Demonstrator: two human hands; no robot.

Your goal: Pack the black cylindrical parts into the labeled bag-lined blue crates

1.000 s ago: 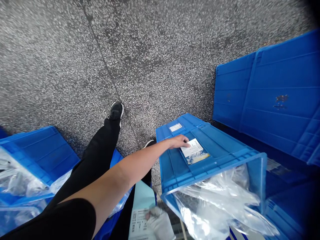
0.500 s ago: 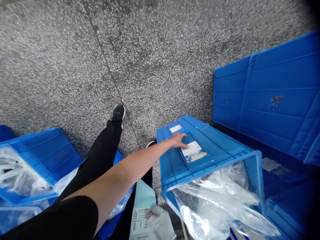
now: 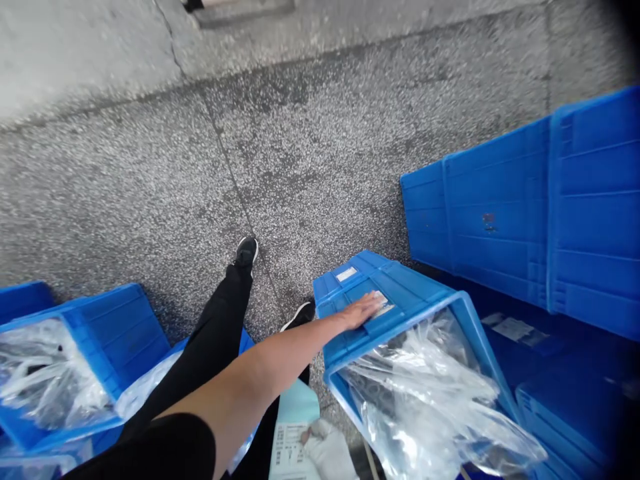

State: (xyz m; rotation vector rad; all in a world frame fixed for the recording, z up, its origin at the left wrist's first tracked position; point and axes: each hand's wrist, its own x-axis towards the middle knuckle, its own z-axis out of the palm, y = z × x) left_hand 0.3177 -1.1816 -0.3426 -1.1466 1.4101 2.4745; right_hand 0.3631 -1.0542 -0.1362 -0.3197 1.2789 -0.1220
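Label [image 3: 385, 309] lies on the side of the blue crate [image 3: 417, 291]; we lay our left hand [image 3: 362, 311] flat over it, fingers stretched, while our gloved right hand [image 3: 327, 448] pinches printed sheets [image 3: 289, 445].

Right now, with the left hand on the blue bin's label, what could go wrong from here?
The left hand covers part of the label, so uneven pressure might crease or shift it. Clear plastic spills out of the open blue bin and could snag if the bin were moved. The printed sheet in the gloved right hand appears close to the trouser leg, so it might brush against it and bend.
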